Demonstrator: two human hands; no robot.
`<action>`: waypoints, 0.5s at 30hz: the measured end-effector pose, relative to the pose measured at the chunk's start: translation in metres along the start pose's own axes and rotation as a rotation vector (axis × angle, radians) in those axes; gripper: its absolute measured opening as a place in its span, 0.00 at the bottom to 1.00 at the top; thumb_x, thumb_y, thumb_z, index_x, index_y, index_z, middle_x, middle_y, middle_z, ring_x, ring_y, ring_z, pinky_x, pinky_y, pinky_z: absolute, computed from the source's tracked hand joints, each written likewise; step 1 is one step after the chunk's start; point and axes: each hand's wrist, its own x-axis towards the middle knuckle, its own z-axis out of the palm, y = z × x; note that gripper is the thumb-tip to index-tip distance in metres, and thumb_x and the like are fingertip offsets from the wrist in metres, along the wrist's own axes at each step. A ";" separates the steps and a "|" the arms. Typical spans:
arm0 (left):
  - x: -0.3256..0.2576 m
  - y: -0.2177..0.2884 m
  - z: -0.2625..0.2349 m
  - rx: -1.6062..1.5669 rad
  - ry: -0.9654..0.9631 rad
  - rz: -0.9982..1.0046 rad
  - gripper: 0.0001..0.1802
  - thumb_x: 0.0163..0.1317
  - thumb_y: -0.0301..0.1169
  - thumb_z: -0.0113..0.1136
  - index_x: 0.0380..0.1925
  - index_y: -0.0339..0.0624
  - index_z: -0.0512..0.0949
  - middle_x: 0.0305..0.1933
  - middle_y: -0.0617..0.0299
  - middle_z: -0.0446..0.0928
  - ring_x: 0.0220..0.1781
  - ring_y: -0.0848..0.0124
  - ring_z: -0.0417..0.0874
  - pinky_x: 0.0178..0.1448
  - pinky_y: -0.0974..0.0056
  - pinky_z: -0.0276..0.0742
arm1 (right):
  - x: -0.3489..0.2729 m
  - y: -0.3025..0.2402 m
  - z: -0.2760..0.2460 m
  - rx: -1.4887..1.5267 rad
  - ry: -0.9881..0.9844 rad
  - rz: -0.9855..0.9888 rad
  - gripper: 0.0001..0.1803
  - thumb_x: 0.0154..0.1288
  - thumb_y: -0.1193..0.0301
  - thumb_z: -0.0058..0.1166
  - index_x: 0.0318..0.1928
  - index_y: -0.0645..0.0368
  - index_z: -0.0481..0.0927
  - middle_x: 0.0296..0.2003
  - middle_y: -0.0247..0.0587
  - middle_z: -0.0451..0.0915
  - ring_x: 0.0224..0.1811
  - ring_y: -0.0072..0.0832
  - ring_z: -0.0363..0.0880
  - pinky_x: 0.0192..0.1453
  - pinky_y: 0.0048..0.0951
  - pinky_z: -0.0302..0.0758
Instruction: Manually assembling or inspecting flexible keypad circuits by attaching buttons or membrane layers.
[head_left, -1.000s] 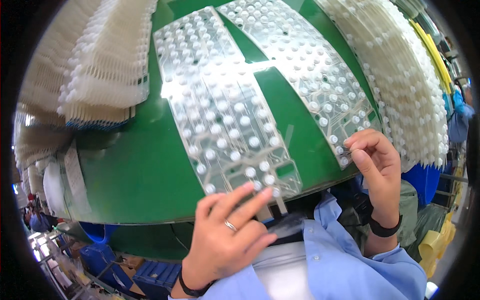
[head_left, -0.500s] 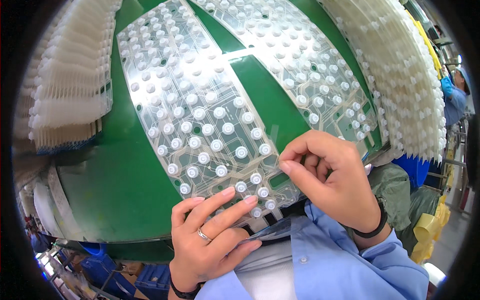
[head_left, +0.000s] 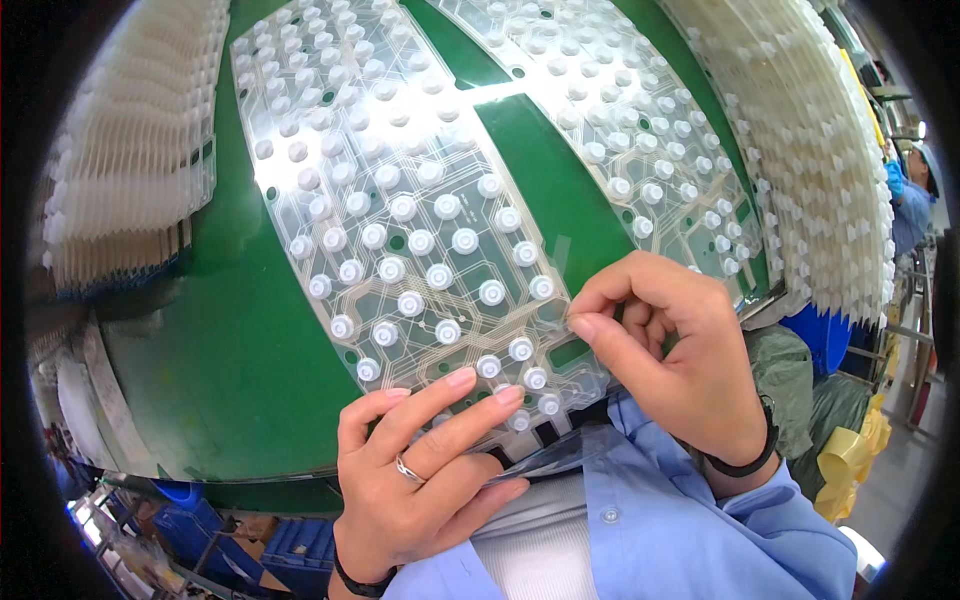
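A clear sheet with white bumps point(head_left: 420, 242) lies flat on the green table point(head_left: 230, 370), right in front of the person. Its long way runs from the person's tummy up and a bit left. The left hand point(head_left: 430, 465) has its fingers spread, tips on the near end. The right hand point(head_left: 670, 350) presses thumb and pointer together at the right edge; I can't tell what they pinch.

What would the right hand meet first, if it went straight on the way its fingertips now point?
Probably the left sheet, at its right edge: the right hand points leftward there. Its fingertips may touch it; depth is unclear.
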 end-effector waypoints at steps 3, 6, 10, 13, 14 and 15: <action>0.001 0.000 -0.001 0.002 -0.009 0.000 0.15 0.48 0.46 0.72 0.18 0.54 0.77 0.54 0.66 0.84 0.60 0.60 0.78 0.59 0.54 0.63 | 0.000 0.002 0.000 0.002 0.004 -0.014 0.03 0.60 0.81 0.59 0.35 0.63 0.80 0.28 0.36 0.78 0.16 0.17 0.64 0.21 0.22 0.60; 0.000 0.000 0.000 -0.004 -0.004 0.002 0.15 0.48 0.46 0.72 0.18 0.54 0.77 0.54 0.66 0.84 0.60 0.60 0.78 0.59 0.54 0.63 | 0.001 0.002 0.000 -0.025 0.003 -0.022 0.03 0.60 0.81 0.59 0.35 0.63 0.79 0.28 0.36 0.78 0.16 0.17 0.64 0.21 0.22 0.60; 0.000 0.000 0.001 0.006 0.002 0.001 0.15 0.48 0.46 0.72 0.18 0.54 0.77 0.54 0.66 0.84 0.60 0.60 0.78 0.58 0.54 0.64 | 0.001 0.002 0.001 -0.027 0.002 -0.016 0.03 0.59 0.81 0.59 0.34 0.63 0.80 0.28 0.33 0.77 0.17 0.13 0.63 0.21 0.19 0.59; 0.001 0.000 0.001 0.009 0.005 0.010 0.15 0.48 0.46 0.71 0.18 0.54 0.77 0.53 0.66 0.84 0.60 0.60 0.78 0.58 0.55 0.64 | 0.000 -0.001 0.002 -0.036 0.017 -0.015 0.03 0.59 0.83 0.60 0.33 0.64 0.80 0.27 0.28 0.76 0.20 0.07 0.63 0.22 0.13 0.56; 0.001 0.000 0.001 0.011 0.004 0.008 0.15 0.48 0.46 0.71 0.18 0.54 0.77 0.53 0.66 0.84 0.60 0.60 0.78 0.58 0.55 0.64 | 0.001 -0.001 0.003 -0.043 0.024 -0.025 0.03 0.58 0.83 0.60 0.33 0.64 0.80 0.27 0.28 0.76 0.19 0.07 0.63 0.22 0.13 0.56; 0.001 -0.001 0.001 0.013 0.002 0.007 0.15 0.49 0.46 0.71 0.18 0.54 0.77 0.53 0.66 0.84 0.59 0.60 0.78 0.58 0.55 0.64 | 0.001 -0.001 0.004 -0.051 0.030 -0.035 0.04 0.58 0.83 0.60 0.33 0.63 0.80 0.27 0.28 0.76 0.19 0.07 0.62 0.22 0.13 0.55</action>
